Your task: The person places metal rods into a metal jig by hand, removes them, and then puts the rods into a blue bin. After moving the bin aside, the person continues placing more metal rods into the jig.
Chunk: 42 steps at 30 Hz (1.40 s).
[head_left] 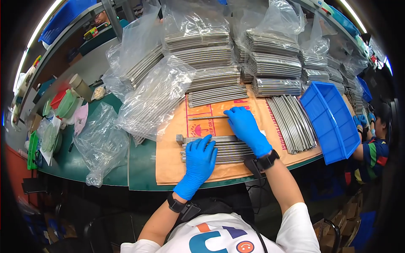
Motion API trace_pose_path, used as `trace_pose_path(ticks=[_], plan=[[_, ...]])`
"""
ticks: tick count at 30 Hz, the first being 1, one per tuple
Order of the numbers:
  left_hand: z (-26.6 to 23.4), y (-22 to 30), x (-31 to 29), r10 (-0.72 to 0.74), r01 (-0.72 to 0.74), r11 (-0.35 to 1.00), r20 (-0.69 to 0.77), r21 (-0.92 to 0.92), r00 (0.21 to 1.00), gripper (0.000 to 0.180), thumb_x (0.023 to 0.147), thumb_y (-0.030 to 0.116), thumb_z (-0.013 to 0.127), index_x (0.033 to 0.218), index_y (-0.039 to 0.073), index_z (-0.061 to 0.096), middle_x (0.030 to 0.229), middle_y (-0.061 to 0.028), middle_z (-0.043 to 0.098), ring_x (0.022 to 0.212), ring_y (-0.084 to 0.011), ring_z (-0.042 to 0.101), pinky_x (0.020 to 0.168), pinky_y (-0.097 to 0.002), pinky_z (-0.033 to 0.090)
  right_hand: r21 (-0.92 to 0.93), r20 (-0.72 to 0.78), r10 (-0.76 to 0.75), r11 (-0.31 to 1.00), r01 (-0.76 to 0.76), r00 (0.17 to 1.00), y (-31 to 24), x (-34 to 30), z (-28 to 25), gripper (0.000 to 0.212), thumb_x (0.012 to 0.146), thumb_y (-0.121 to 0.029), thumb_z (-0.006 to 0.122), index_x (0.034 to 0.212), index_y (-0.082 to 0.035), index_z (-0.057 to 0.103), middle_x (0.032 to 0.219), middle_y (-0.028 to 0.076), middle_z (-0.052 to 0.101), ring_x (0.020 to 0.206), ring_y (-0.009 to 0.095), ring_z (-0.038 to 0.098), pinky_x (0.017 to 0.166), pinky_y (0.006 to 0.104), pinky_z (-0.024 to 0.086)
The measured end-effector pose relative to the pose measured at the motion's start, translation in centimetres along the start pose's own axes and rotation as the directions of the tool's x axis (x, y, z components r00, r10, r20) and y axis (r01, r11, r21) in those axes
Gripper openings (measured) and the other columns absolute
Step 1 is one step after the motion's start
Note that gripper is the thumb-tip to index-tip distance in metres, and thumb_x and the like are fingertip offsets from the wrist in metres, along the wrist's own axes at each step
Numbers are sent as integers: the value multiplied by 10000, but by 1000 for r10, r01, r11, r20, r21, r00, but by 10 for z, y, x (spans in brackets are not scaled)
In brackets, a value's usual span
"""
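Both my hands wear blue gloves. My right hand (244, 125) has its fingertips closed on the right end of a single thin metal rod (206, 118), which lies across the brown paper (171, 164). My left hand (199, 162) rests palm down, fingers a little apart, on a row of metal rods (232, 152) near me. Along the far side of this row runs a square grey metal bar (180, 139), its block-like left end beside my left fingers. My right wrist and palm cover part of the row and bar.
Stacked rod bundles (202, 78) partly wrapped in clear plastic (156, 92) line the back. Loose rods (292, 123) lie at right beside a tilted blue bin (331, 122). Crumpled plastic (103, 139) covers part of the green table (145, 179). Another person (373, 143) sits at far right.
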<state>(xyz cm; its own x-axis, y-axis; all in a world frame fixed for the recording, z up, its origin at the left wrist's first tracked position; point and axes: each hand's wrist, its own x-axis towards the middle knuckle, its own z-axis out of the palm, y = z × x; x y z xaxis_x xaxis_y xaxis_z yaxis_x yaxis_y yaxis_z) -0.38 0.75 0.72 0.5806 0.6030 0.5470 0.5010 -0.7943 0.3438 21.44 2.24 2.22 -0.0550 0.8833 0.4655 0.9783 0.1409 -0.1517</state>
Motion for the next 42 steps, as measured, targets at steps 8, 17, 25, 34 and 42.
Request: trace_pose_path(ticks=[8, 17, 25, 34, 42], plan=[[-6, 0, -3, -66, 66, 998, 2, -26, 998, 390, 846, 167, 664, 1210, 48, 588, 1330, -145, 501, 1190, -312, 473, 1051, -469, 296, -3, 28, 72, 997, -72, 997, -9, -19, -3, 244, 819, -90, 642, 1062, -82, 661, 888, 104, 602, 876, 305, 584, 760, 392, 489], [-2, 1, 0, -6, -17, 988, 148, 150, 989, 573, 912, 291, 588, 1381, -2, 438, 1485, -182, 345, 1425, -318, 241, 1153, -558, 103, 108, -34, 38, 994, -34, 999, -45, -41, -20, 216, 826, -194, 691, 1035, -141, 695, 870, 68, 585, 795, 256, 550, 672, 367, 450], [0, 2, 2, -30, -1, 980, 150, 200, 988, 567, 922, 316, 566, 1369, -13, 449, 1465, -184, 374, 1401, -315, 289, 1147, -558, 121, 162, 2, 53, 985, -52, 999, -48, -37, -14, 228, 816, -176, 701, 1040, -132, 698, 899, 72, 591, 826, 257, 540, 694, 369, 444], [1, 1, 2, -32, 1, 979, 149, 206, 988, 551, 925, 319, 564, 1348, -21, 471, 1438, -187, 404, 1379, -318, 321, 1143, -554, 145, 185, 93, -8, 983, -9, 996, -38, -23, -18, 189, 825, -222, 681, 1003, -157, 692, 912, 44, 620, 859, 253, 566, 709, 381, 467], [0, 1, 0, -62, 59, 997, 66, 48, 996, 493, 888, 259, 626, 1290, -8, 523, 1405, -192, 431, 1316, -333, 385, 1099, -520, 244, 65, 162, -88, 995, 79, 983, -42, -21, -32, 144, 825, -230, 674, 935, -139, 697, 883, 40, 615, 843, 245, 571, 705, 379, 468]])
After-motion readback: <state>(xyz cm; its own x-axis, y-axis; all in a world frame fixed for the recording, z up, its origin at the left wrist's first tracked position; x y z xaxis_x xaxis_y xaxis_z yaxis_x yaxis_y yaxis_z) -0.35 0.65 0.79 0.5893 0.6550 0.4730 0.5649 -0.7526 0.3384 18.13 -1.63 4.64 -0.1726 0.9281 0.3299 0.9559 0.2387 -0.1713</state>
